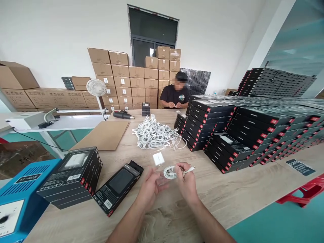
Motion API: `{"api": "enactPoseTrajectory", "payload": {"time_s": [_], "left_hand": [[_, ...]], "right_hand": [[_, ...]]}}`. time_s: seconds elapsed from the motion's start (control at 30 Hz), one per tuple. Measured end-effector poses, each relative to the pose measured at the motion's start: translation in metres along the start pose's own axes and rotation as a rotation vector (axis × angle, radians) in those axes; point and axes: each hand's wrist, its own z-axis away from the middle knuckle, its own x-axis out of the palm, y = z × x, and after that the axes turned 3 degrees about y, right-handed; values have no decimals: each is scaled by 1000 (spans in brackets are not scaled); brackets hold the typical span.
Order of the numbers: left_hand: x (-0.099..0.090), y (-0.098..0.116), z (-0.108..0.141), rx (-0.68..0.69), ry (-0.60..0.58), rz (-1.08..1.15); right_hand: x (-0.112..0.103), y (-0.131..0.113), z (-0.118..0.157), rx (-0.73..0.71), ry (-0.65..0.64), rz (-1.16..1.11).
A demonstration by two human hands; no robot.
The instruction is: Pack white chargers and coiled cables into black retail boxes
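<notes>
My left hand (152, 185) grips a clear plastic tray (161, 181), its fingers curled round the near end. A coiled white charging cable (170, 172) is pinched in my right hand (186, 180), over that tray. Just beyond sits a white plug charger (158, 158) with its prongs toward me; whether it lies in the tray I cannot tell. To the left, a black box (118, 187) lies with its far flap raised and a dark window on top. A tangled heap of white cables (153, 133) lies farther back.
Stacked black boxes (73, 175) stand left, beside a blue machine (27, 192). Tall rows of black boxes (210, 118) fill the right. A cardboard sheet (106, 135) and heat gun (123, 115) lie behind. A person (176, 92) sits across the table.
</notes>
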Motion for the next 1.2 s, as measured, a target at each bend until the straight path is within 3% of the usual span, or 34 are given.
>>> {"api": "enactPoseTrajectory", "payload": {"time_s": [0.17,0.33,0.5,0.57,0.7,0.8,0.9,0.97,1.03,1.2], "left_hand": [[1,-2,3,23,-123,67],[-4,2,3,11,-211,24],[-9,6,1,44,-97,36],[-10,8,1,64,-97,81],[-9,9,4,68,-92,91],[-11,10,3,52,-2,24],[-14,11,1,23,51,-18],[-13,11,0,16,43,-25],[-12,11,-1,15,13,-14],[-10,7,-4,103,69,-73]], "right_hand": [[3,-6,0,-340,-45,121],[3,-10,-3,-458,-5,199],[-2,-24,-15,-616,-153,234],[-2,-26,-16,-603,-193,217],[-1,-19,-11,-453,-203,189],[-11,-8,-15,-354,-401,43],[-26,-1,-27,-52,-602,-225],[-30,0,-34,240,-635,-362],[-27,1,-38,444,-662,-447],[-2,5,-32,640,-653,-571]]}}
